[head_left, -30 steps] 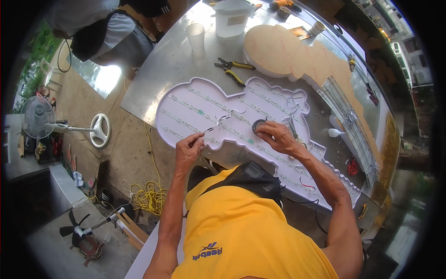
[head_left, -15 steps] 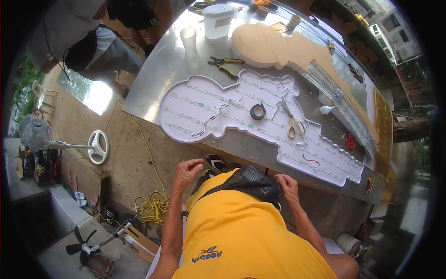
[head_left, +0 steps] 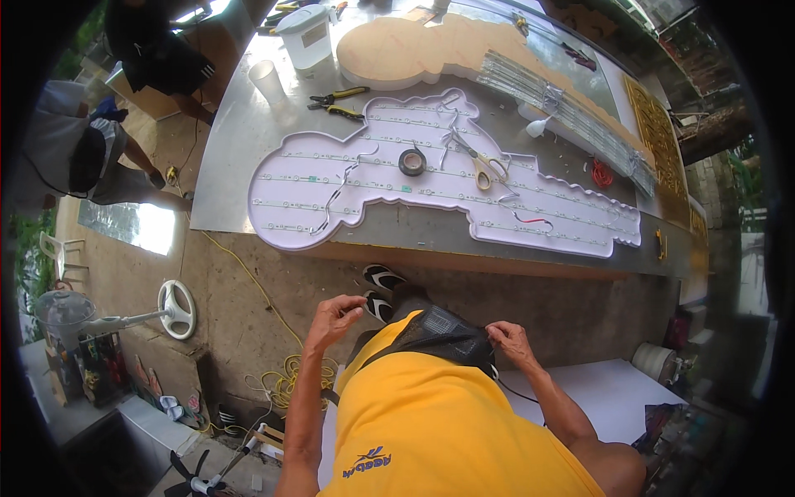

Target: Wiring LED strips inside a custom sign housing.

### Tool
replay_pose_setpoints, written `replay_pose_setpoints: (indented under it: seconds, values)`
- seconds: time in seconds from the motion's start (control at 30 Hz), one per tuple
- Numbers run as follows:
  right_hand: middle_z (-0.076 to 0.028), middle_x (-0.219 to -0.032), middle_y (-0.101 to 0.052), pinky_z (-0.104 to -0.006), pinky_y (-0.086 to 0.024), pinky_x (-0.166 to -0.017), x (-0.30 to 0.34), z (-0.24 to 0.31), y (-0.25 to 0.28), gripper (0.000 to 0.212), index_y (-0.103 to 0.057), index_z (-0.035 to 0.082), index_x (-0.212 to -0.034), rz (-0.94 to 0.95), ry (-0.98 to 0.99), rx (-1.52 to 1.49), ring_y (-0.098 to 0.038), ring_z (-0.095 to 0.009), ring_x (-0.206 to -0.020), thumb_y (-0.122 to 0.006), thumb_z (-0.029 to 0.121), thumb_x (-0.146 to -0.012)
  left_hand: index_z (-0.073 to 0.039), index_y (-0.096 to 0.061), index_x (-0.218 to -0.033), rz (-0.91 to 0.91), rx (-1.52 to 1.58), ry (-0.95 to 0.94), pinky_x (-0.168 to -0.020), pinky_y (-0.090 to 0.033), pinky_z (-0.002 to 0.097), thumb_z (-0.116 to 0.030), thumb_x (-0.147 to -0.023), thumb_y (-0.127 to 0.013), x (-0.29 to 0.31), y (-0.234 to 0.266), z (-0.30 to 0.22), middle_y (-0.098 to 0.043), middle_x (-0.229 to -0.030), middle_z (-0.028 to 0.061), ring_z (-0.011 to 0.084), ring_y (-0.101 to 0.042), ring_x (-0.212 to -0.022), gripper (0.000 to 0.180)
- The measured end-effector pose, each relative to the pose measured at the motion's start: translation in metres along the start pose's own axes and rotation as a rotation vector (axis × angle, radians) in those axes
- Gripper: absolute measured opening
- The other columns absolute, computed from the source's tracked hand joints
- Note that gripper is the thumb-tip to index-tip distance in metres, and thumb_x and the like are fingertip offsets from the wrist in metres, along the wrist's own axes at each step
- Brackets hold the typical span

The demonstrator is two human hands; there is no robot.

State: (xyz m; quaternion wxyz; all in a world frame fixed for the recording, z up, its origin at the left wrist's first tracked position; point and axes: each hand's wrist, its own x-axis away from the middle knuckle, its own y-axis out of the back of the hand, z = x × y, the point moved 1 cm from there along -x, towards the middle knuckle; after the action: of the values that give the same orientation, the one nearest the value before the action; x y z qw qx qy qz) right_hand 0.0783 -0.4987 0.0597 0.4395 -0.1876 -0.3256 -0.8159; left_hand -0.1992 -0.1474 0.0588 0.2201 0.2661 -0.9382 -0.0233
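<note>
My left hand (head_left: 334,320) hovers left of my waist, fingers loosely curled, a gap between thumb and fingertips and nothing visible in it. With the fingertips of my right hand (head_left: 513,343) I pinch the right edge of a black mesh pouch (head_left: 443,333) at my waist. Beyond my hands, a white shallow tray-like sign shell (head_left: 389,192) lies on the metal table (head_left: 224,186), lined with rows of LED strips. Inside it rest a roll of black tape (head_left: 412,163), scissors (head_left: 483,170) with pale handles, and loose wires (head_left: 333,199).
Pliers (head_left: 338,98), a white cup (head_left: 266,82), a lidded container (head_left: 305,40), a brown-faced cutout (head_left: 397,51) and bundled strips (head_left: 538,98) occupy the table. Two people stand at left. A fan (head_left: 66,311) and yellow cord (head_left: 294,381) are on the floor side.
The view has shifted, so the table and sign shell sit higher and farther left. My right hand stays at the pouch; my left hand remains loosely curled.
</note>
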Motion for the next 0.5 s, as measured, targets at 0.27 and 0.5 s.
replay_pose_setpoints:
  seconds: [0.27,0.5]
  values:
    - [-0.004,-0.078,-0.069,-0.026,-0.052,-0.063,-0.034,0.006,0.036,0.021,-0.073,0.001,-0.104,-0.083,0.044,0.026,-0.062,-0.01,-0.068,-0.062,0.018,-0.099,-0.006,-0.073,-0.113,0.237,-0.132,-0.23,-0.065,-0.047,0.029,-0.014,-0.092,-0.072,-0.028,-0.046,-0.124,-0.065,-0.084,0.0046,0.0136,-0.057,-0.073,0.022]
    - [-0.003,-0.08,-0.065,-0.0247,-0.048,-0.062,-0.098,0.116,0.134,0.014,-0.072,0.0,-0.103,-0.238,0.491,-0.071,-0.059,-0.009,-0.069,-0.063,0.01,-0.099,-0.003,-0.073,-0.109,0.427,-0.18,-0.386,-0.07,-0.052,0.0374,-0.011,-0.09,-0.071,-0.078,-0.121,-0.18,-0.069,-0.09,0.0151,0.0315,-0.065,-0.077,0.021]
